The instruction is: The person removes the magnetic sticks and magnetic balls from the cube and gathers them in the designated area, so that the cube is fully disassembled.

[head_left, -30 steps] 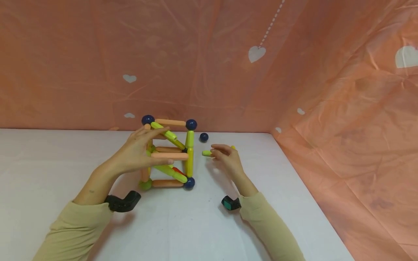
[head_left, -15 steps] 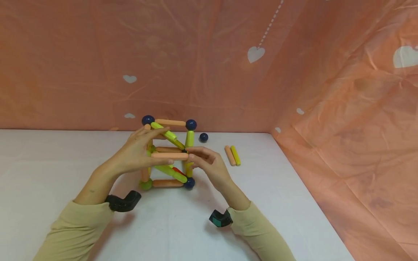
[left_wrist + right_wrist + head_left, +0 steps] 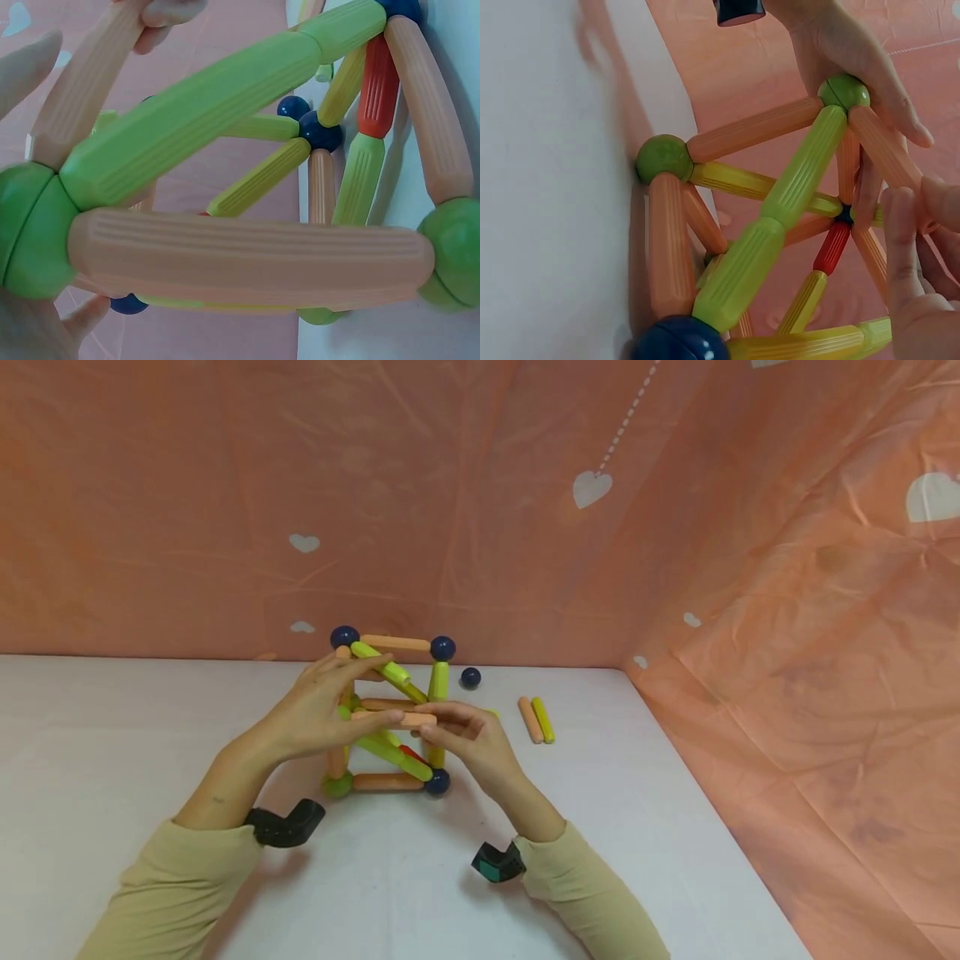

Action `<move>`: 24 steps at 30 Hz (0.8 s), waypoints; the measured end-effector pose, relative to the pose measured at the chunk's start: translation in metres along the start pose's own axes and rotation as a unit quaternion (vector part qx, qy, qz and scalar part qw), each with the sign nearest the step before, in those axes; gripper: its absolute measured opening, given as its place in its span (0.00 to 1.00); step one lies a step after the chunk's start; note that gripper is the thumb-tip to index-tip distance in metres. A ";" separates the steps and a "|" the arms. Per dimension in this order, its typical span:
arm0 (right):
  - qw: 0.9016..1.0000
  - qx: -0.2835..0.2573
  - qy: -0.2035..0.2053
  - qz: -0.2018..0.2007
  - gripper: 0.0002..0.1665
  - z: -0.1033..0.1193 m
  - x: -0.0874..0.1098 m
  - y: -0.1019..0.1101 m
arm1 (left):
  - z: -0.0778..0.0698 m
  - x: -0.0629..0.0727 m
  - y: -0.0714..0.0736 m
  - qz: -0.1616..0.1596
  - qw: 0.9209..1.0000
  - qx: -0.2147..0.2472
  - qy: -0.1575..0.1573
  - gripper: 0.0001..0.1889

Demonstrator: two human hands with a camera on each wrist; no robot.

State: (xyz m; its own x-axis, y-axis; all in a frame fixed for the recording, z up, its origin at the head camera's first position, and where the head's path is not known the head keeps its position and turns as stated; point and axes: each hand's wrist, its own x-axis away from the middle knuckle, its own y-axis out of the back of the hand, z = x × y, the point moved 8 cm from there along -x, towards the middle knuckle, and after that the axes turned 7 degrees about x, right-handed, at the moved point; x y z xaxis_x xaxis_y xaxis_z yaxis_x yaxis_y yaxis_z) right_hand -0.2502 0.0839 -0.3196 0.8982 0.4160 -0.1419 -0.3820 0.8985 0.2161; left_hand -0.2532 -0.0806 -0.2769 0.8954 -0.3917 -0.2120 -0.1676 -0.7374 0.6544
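A frame of magnetic building sticks and balls (image 3: 387, 782) stands on the table, with orange, green, yellow and red sticks between green and blue balls. My left hand (image 3: 311, 714) rests against its left side, thumb and fingers extended and spread around the near upper green ball (image 3: 844, 91). From that ball an orange magnetic stick (image 3: 420, 720) reaches right, and the left thumb lies along it. With thumb and fingertips, my right hand (image 3: 476, 743) pinches the stick's free end. The right wrist view shows this pinch at its right edge.
Behind the frame's right side lies a loose blue ball (image 3: 470, 677). Farther right, an orange stick (image 3: 530, 720) and a yellow stick (image 3: 543, 720) lie side by side. A light green bit (image 3: 492, 712) shows behind the right hand. Pink cloth hangs behind the table.
The right hand has left the green stick at the right and come left to the frame, where it now pinches the orange stick. The left thumb has shifted up onto that stick.
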 end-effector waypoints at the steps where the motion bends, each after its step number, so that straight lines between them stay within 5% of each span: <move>1: 1.000 0.003 0.003 -0.001 0.18 0.000 0.000 0.001 | 0.000 0.000 0.000 0.001 1.000 0.000 -0.001 0.40; 12: 0.999 -0.009 -0.010 -0.031 0.17 -0.005 0.003 0.010 | 0.000 -0.001 -0.002 0.009 1.000 -0.008 0.005 0.48; 24: 0.983 -0.103 -0.034 -0.148 0.22 -0.033 0.024 0.068 | 0.000 0.000 -0.002 0.010 1.000 -0.010 0.008 0.45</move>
State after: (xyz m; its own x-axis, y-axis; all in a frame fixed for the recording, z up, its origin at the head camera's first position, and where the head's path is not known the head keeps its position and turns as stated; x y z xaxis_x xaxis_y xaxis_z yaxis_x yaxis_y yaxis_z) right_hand -0.2617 0.1595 -0.3402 0.9866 0.1273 -0.1018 -0.1306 0.9911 -0.0262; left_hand -0.2531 -0.0792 -0.2786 0.8985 -0.3976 -0.1863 -0.1781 -0.7178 0.6731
